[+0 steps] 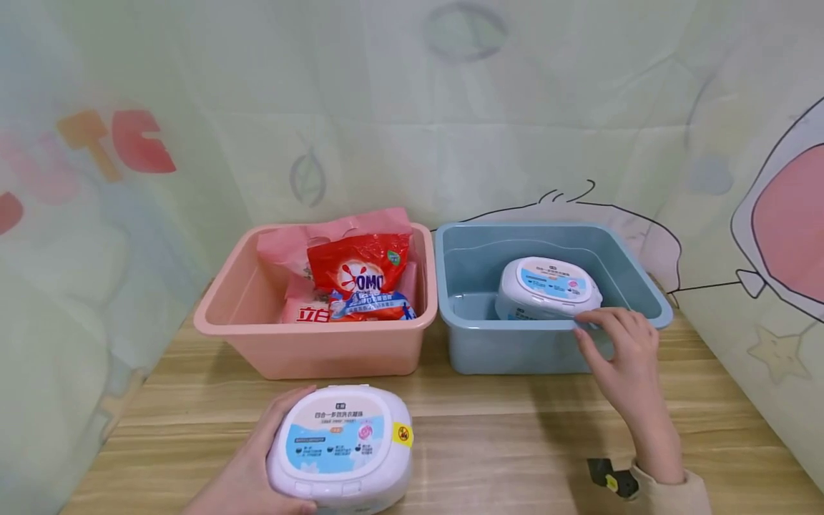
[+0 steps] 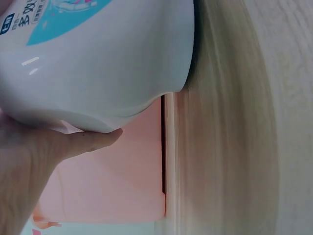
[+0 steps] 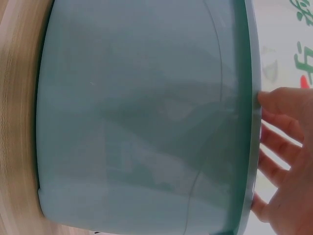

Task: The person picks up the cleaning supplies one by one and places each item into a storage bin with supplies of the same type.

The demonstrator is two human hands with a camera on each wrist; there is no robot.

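My left hand (image 1: 270, 458) grips a white laundry-pod box (image 1: 340, 440) by its left side, with its blue label facing up. In the left wrist view a finger stretches along the underside of that box (image 2: 107, 73), close over the wood table. My right hand (image 1: 627, 350) holds the front rim of the blue basin (image 1: 515, 350), thumb at the outer side and fingers reaching over the rim. Inside the basin, right beside those fingers, sits a second white pod box (image 1: 547, 286). Its lower part is hidden by the front wall.
A pink basin (image 1: 322, 354) stands left of the blue one. In it lie a red OMO detergent bag (image 1: 360, 261) and pink detergent bags (image 1: 283, 247). The wood table (image 1: 489, 443) runs up to a printed cloth (image 1: 360, 107) at the back and sides.
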